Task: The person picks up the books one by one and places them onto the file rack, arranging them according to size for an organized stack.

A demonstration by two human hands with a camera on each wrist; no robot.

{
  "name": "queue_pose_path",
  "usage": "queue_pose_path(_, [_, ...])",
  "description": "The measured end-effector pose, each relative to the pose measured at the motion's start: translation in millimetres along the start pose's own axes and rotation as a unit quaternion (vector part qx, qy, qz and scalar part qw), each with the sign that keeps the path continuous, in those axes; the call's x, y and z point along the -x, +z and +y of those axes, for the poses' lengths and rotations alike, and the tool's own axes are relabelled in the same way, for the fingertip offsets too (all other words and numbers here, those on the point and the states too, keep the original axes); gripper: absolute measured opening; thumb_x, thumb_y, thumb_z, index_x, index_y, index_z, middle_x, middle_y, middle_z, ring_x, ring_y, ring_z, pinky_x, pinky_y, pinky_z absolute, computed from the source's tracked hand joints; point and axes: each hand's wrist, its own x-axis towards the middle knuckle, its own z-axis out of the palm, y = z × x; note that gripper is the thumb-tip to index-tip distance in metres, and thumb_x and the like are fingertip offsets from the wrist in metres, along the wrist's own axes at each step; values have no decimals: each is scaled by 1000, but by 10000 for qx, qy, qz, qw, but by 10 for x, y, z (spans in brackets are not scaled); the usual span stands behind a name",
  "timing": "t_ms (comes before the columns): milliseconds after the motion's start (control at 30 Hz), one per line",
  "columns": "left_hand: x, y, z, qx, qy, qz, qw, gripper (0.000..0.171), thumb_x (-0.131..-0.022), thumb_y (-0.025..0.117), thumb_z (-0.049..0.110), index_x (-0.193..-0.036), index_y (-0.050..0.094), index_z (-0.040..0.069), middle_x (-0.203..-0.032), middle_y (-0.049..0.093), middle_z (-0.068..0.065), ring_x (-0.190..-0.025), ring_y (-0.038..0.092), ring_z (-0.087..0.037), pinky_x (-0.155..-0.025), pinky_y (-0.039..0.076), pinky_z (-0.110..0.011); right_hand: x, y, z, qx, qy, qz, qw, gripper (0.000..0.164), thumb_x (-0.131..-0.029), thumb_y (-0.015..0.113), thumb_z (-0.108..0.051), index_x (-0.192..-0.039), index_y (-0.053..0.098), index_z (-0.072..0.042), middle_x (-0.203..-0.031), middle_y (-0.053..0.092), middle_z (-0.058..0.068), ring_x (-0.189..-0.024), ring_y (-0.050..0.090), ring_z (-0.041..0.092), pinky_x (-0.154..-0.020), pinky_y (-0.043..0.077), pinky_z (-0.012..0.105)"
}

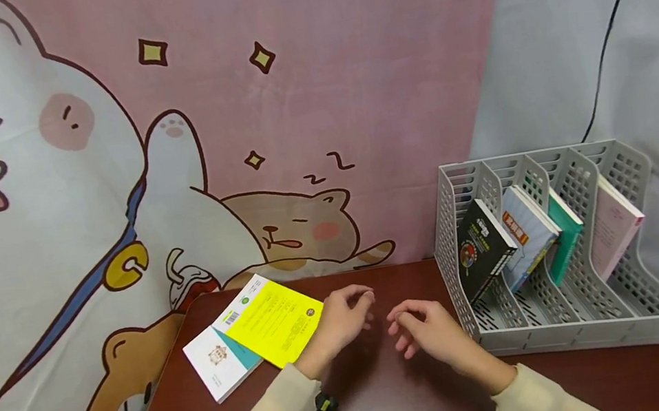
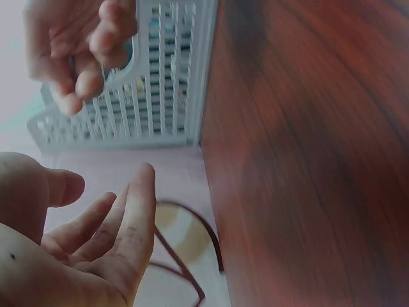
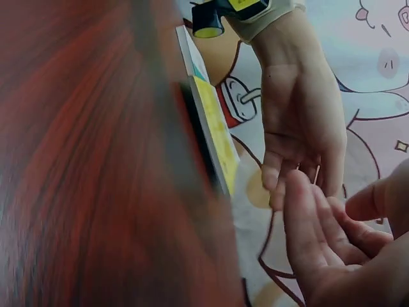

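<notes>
Both hands hover above the table, apart from each other, with loosely bent fingers and nothing in them. My left hand (image 1: 344, 318) is just right of a yellow book (image 1: 275, 317), which overlaps a white book with a teal strip (image 1: 215, 363). My right hand (image 1: 430, 331) is left of a grey file rack (image 1: 571, 335). In the rack's compartments lean a black book (image 1: 482, 251), a light blue book (image 1: 524, 235), a green book (image 1: 565, 237) and a pink book (image 1: 614, 230). The right wrist view shows the yellow book (image 3: 217, 128) edge-on.
The dark red wooden table (image 1: 381, 407) backs onto a pink cloth (image 1: 383, 87) printed with cartoon cats. A black cable (image 1: 612, 29) hangs down behind the rack. Each wrist wears a dark strap with a small device (image 1: 326, 404).
</notes>
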Motion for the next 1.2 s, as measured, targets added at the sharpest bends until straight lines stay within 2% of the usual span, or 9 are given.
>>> queue_pose_path(67, [2, -126, -88, -71, -88, 117, 9999, 28, -113, 65, 33, -130, 77, 14, -121, 80, -17, -90, 81, -35, -74, 68, -34, -54, 73, 35, -148, 164, -300, 9993, 25, -110, 55, -9, -121, 70, 7, -102, 79, 18, -74, 79, 22, -65, 68, 40])
queue_pose_path(233, [-13, -415, -363, -467, -322, 549, 9969, 29, -112, 66, 31, -129, 77, 10, -115, 80, -20, -79, 76, -25, -69, 65, -34, -191, 302, 161, -316, 521, -822, 9948, 33, -111, 53, -12, -131, 65, 12, -113, 79, 25, -83, 82, 27, -71, 69, 43])
queue_pose_path(367, [-42, -626, -613, -1309, -504, 1150, 9834, 28, -110, 67, 30, -126, 80, 11, -113, 82, -11, -89, 75, -19, -77, 61, -35, -308, 540, 271, -442, 809, -1034, 9904, 38, -112, 52, -14, -136, 63, 12, -121, 77, 29, -88, 83, 31, -73, 70, 44])
queue_pose_path(500, [-84, -844, -801, -1707, -901, 1508, 9695, 30, -111, 65, 31, -127, 81, 11, -121, 81, -9, -103, 75, -23, -86, 59, -38, -423, 745, 318, -583, 988, -1148, 9867, 40, -113, 53, -16, -140, 61, 12, -125, 76, 28, -91, 84, 33, -76, 70, 45])
queue_pose_path(567, [-101, -969, -847, -1747, -1107, 1584, 9655, 32, -111, 64, 31, -129, 80, 10, -122, 80, -11, -104, 74, -26, -86, 58, -39, -476, 812, 320, -579, 1046, -1144, 9862, 40, -114, 55, -18, -141, 61, 11, -125, 76, 27, -91, 83, 33, -76, 70, 46])
queue_pose_path(733, [-110, -1312, -900, -2090, -1260, 1818, 9526, 36, -111, 60, 31, -129, 78, 6, -125, 78, -18, -102, 72, -33, -86, 57, -46, -594, 896, 304, -480, 1125, -1046, 9870, 43, -115, 57, -23, -143, 61, 9, -127, 77, 25, -91, 83, 34, -78, 70, 46])
queue_pose_path(833, [-104, -1473, -931, -2288, -1325, 1955, 9444, 39, -111, 58, 31, -134, 76, 5, -135, 75, -22, -118, 68, -41, -95, 55, -53, -650, 927, 299, -498, 1156, -1016, 9868, 45, -115, 58, -24, -145, 60, 9, -127, 76, 25, -93, 83, 36, -79, 70, 46])
queue_pose_path(1000, [-100, -1638, -985, -2432, -1638, 2017, 9345, 49, -111, 57, 34, -149, 66, 4, -155, 54, -30, -138, 43, -52, -113, 40, -65, -717, 996, 303, -584, 1232, -1009, 9855, 48, -115, 56, -21, -151, 54, 11, -130, 75, 25, -96, 83, 38, -80, 69, 47])
queue_pose_path(1200, [-139, -1791, -1021, -2807, -2037, 1768, 9211, 60, -112, 56, 39, -158, 55, 1, -155, 52, -35, -137, 45, -56, -112, 37, -69, -790, 1090, 255, -736, 1317, -964, 9838, 61, -115, 57, -19, -162, 37, 14, -134, 72, 27, -100, 83, 41, -83, 69, 48])
